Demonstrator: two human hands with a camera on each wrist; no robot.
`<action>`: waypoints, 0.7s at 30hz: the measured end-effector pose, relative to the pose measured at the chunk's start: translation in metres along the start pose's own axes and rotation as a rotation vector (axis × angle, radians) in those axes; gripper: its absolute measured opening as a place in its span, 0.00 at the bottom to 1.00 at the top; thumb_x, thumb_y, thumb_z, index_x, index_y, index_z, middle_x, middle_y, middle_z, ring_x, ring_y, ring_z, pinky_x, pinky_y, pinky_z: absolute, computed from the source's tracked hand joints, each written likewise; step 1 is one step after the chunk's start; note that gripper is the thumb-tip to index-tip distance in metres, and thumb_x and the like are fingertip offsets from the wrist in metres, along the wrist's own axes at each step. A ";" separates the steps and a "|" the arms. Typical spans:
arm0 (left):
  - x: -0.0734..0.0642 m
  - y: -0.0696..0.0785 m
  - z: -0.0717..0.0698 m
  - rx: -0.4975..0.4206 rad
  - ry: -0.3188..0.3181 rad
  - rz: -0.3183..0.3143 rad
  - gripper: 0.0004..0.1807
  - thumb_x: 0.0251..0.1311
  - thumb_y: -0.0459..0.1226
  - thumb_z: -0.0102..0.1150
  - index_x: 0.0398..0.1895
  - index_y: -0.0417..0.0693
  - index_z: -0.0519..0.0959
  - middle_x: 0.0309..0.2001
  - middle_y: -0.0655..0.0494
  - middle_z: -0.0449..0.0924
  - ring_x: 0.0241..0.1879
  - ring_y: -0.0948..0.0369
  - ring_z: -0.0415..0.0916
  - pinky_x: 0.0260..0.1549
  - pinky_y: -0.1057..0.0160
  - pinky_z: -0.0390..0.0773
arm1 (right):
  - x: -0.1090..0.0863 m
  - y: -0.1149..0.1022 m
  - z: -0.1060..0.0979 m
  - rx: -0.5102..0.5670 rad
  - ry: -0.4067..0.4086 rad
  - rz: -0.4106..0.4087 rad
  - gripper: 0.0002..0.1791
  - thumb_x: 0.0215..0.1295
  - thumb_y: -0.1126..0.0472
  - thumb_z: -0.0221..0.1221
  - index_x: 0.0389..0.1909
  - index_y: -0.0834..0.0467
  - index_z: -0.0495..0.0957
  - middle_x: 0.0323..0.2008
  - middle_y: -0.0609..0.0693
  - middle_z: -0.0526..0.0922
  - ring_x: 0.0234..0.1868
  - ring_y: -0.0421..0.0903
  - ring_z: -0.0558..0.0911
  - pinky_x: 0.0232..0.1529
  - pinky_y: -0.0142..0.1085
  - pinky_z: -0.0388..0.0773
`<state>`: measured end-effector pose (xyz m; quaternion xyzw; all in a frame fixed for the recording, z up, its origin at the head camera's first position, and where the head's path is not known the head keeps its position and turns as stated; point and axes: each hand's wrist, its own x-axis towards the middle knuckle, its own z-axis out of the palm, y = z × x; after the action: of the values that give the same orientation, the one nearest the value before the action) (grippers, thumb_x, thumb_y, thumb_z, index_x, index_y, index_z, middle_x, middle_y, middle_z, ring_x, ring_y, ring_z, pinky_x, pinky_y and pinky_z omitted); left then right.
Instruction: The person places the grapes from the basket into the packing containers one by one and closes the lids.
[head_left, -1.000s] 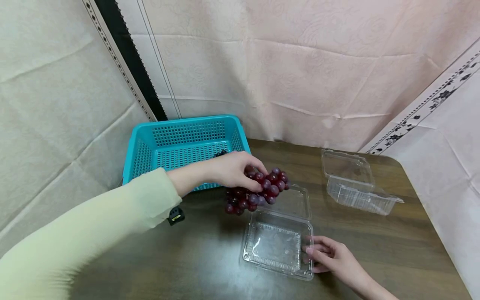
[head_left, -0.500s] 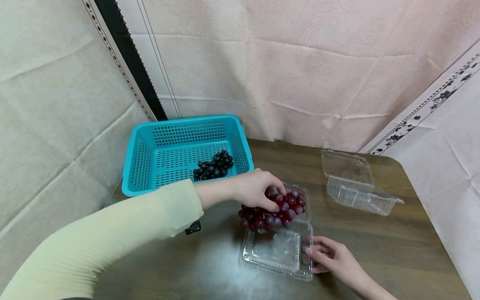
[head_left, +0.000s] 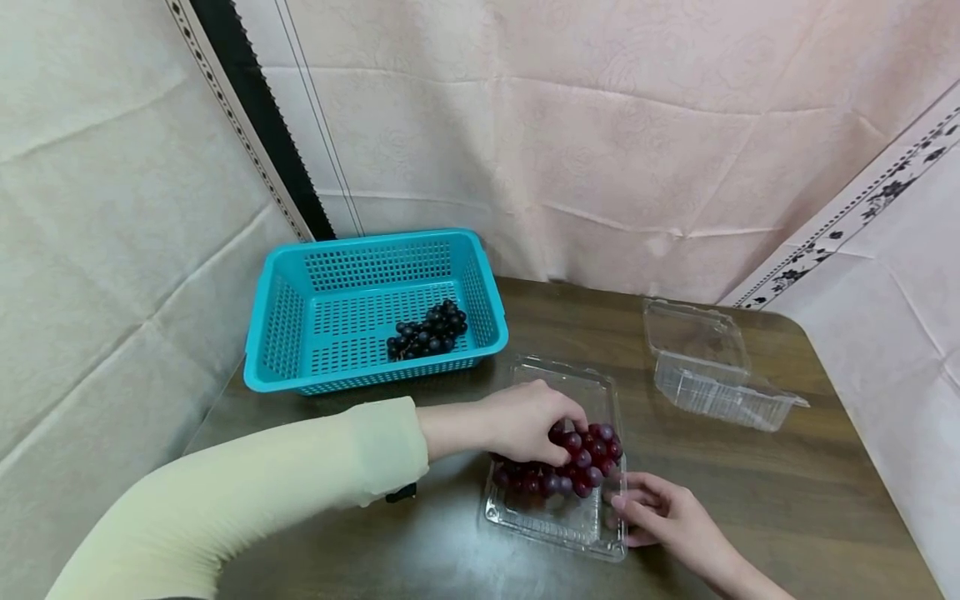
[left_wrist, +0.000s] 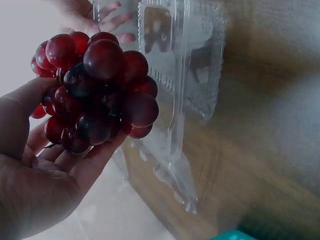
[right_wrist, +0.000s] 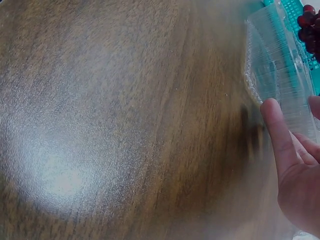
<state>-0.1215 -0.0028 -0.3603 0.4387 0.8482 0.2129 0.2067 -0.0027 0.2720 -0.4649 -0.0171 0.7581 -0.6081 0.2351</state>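
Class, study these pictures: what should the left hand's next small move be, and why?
Probably lower the red grapes into the open clear container: the left hand holds them over it, the lid lies folded back, and the right hand touches its side.

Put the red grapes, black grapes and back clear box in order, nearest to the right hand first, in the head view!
From the right hand:
1. Red grapes: just left, in the left hand.
2. Back clear box: farther back, slightly right.
3. Black grapes: far left, in the blue basket.
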 end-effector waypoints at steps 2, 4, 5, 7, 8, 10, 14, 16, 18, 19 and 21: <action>0.002 0.000 0.004 0.004 -0.004 -0.003 0.17 0.66 0.42 0.73 0.57 0.56 0.87 0.45 0.67 0.88 0.40 0.69 0.78 0.44 0.69 0.80 | 0.000 0.000 0.000 0.001 0.004 0.001 0.32 0.81 0.62 0.59 0.72 0.82 0.61 0.53 0.68 0.86 0.46 0.46 0.91 0.43 0.44 0.91; 0.002 0.001 0.008 -0.003 -0.010 -0.008 0.17 0.67 0.42 0.73 0.58 0.56 0.86 0.47 0.67 0.88 0.43 0.70 0.79 0.47 0.68 0.81 | 0.000 0.000 0.001 0.003 0.006 0.001 0.32 0.81 0.62 0.59 0.71 0.82 0.61 0.53 0.68 0.86 0.46 0.46 0.91 0.43 0.44 0.91; 0.003 0.001 0.010 -0.001 -0.014 -0.010 0.18 0.67 0.42 0.73 0.59 0.56 0.86 0.49 0.66 0.88 0.44 0.70 0.80 0.48 0.67 0.81 | 0.000 0.000 0.001 0.003 0.007 0.000 0.33 0.81 0.62 0.59 0.71 0.82 0.61 0.53 0.68 0.86 0.46 0.46 0.91 0.43 0.44 0.91; 0.003 0.001 0.013 -0.003 -0.024 -0.009 0.19 0.67 0.42 0.73 0.60 0.56 0.86 0.51 0.66 0.88 0.48 0.70 0.81 0.52 0.66 0.82 | -0.001 0.000 0.001 0.002 0.010 0.001 0.33 0.81 0.62 0.59 0.71 0.83 0.60 0.53 0.68 0.86 0.46 0.46 0.90 0.43 0.44 0.91; 0.003 0.001 0.014 0.000 -0.030 -0.008 0.19 0.67 0.42 0.73 0.61 0.57 0.86 0.52 0.66 0.88 0.50 0.70 0.81 0.53 0.65 0.82 | -0.001 0.000 0.001 0.002 0.013 0.001 0.34 0.81 0.62 0.59 0.71 0.83 0.60 0.54 0.69 0.86 0.46 0.46 0.90 0.43 0.44 0.91; 0.003 -0.001 0.017 0.007 -0.039 0.000 0.19 0.68 0.42 0.73 0.61 0.57 0.86 0.53 0.66 0.88 0.51 0.70 0.81 0.55 0.64 0.82 | -0.001 0.000 0.001 -0.001 0.016 0.002 0.34 0.81 0.62 0.60 0.71 0.83 0.59 0.54 0.69 0.85 0.45 0.45 0.90 0.43 0.44 0.91; 0.002 -0.004 0.019 0.011 -0.050 0.017 0.19 0.68 0.42 0.73 0.61 0.57 0.86 0.54 0.67 0.88 0.53 0.69 0.81 0.57 0.64 0.81 | 0.000 0.001 0.001 -0.001 0.018 -0.001 0.33 0.81 0.62 0.60 0.71 0.83 0.60 0.54 0.69 0.85 0.45 0.45 0.90 0.42 0.44 0.91; 0.001 -0.005 0.019 0.006 -0.052 0.019 0.20 0.68 0.42 0.73 0.62 0.57 0.86 0.54 0.67 0.88 0.53 0.69 0.80 0.57 0.64 0.81 | 0.000 0.001 0.001 -0.001 0.017 -0.007 0.33 0.81 0.62 0.60 0.71 0.83 0.60 0.54 0.69 0.86 0.45 0.46 0.90 0.42 0.44 0.91; 0.000 -0.006 0.018 0.000 -0.054 0.021 0.20 0.68 0.42 0.73 0.62 0.57 0.85 0.54 0.67 0.88 0.53 0.69 0.80 0.58 0.63 0.81 | 0.000 0.001 0.001 -0.001 0.017 -0.012 0.33 0.81 0.62 0.60 0.71 0.82 0.60 0.53 0.69 0.86 0.45 0.46 0.91 0.42 0.44 0.91; -0.001 -0.006 0.018 -0.004 -0.055 0.023 0.20 0.68 0.42 0.73 0.62 0.57 0.85 0.54 0.66 0.88 0.53 0.69 0.80 0.58 0.63 0.81 | 0.000 0.002 0.001 -0.001 0.018 -0.012 0.33 0.81 0.62 0.60 0.71 0.83 0.60 0.53 0.69 0.86 0.45 0.46 0.91 0.42 0.44 0.91; -0.001 -0.006 0.018 -0.005 -0.059 0.032 0.20 0.68 0.42 0.73 0.62 0.57 0.85 0.54 0.66 0.88 0.52 0.70 0.81 0.58 0.64 0.81 | 0.000 0.002 0.001 -0.004 0.018 -0.015 0.33 0.81 0.62 0.60 0.71 0.82 0.60 0.52 0.69 0.86 0.45 0.47 0.91 0.42 0.44 0.91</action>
<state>-0.1155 -0.0043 -0.3780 0.4578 0.8342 0.2051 0.2293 -0.0019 0.2714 -0.4669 -0.0176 0.7612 -0.6085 0.2237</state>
